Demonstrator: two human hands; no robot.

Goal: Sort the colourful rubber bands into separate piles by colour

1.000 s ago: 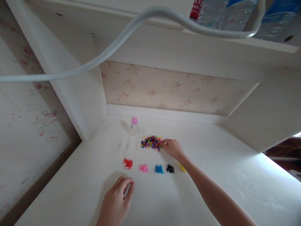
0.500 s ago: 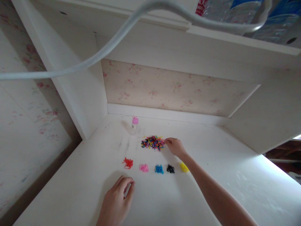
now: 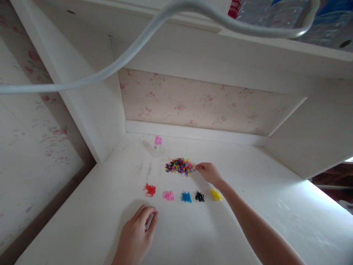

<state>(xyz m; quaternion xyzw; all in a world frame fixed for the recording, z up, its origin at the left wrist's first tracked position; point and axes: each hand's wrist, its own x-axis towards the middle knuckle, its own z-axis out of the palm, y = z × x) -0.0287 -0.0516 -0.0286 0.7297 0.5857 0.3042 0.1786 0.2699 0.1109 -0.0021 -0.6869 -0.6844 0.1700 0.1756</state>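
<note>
A white desktop runs back to flowered wallpaper, with a panel closing each side. Well in from the edges I see a mixed pile of coloured bands. Just off its right border the right hand pinches a small dark band between thumb and finger. Nearer the person sits a row, gaps between: red bunch, pink bunch, blue bunch, black bunch, yellow bunch, the last close by the right forearm. The left hand lies below the red, fingers curled; whether thumb meets forefinger I cannot tell. Behind the pile, leftward, stands a pink-capped bottle; rightward, broad desktop stretches to the panel
</note>
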